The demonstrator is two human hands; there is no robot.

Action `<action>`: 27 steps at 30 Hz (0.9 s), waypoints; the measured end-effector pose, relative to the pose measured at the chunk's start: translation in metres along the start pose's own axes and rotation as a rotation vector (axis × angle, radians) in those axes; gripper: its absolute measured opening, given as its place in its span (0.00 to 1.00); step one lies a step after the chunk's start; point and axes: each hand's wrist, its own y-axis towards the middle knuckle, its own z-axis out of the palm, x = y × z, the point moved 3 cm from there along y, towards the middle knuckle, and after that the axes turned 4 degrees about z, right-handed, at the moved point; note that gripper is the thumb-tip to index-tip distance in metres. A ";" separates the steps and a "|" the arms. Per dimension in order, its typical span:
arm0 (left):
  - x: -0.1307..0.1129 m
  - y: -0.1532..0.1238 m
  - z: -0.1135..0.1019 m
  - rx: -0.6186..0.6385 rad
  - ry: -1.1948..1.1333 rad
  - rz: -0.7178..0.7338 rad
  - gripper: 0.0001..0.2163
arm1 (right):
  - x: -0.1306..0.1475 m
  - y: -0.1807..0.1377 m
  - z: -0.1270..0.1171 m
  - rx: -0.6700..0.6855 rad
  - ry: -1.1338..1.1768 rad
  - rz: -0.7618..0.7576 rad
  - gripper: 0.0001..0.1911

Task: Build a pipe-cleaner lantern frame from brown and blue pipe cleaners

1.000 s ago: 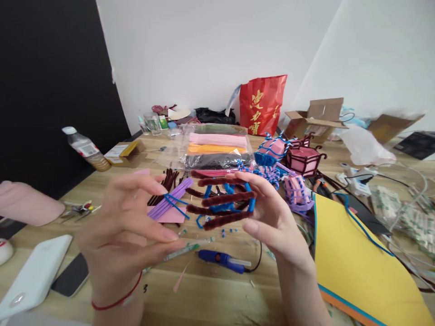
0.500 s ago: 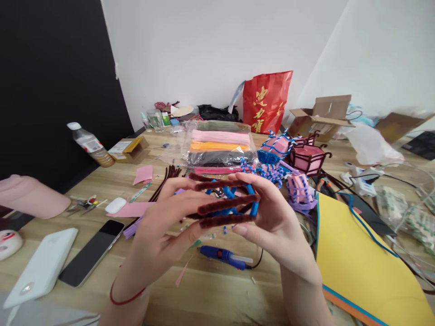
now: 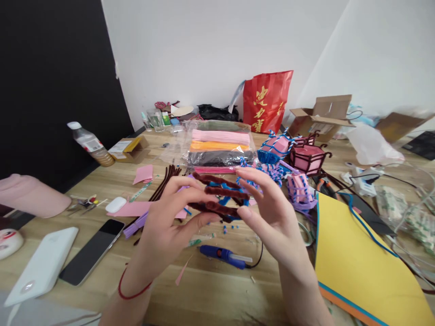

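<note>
Between my hands, above the table, is a small frame of brown and blue pipe cleaners. My left hand grips its left side, thumb below and fingers above. My right hand holds the right side between thumb and fingers. Below the frame a blue hot glue gun with a clear glue stick lies on the table. Loose brown pipe cleaners lie beyond my left hand. Finished-looking lanterns stand to the right: a brown and pink one and a purple and pink one.
A clear bag of coloured pipe cleaners lies at the back, before a red bag. On the left are a phone, a white power bank and a bottle. Yellow sheets lie at right; the glue gun's cord trails behind it.
The frame has been turned and tilted between my hands, and its bars now sit further left. My right fingers have shifted, with the thumb now against the frame's lower right.
</note>
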 end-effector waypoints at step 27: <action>-0.009 0.010 0.006 0.083 0.037 0.240 0.05 | 0.002 0.002 0.004 -0.072 0.140 0.025 0.12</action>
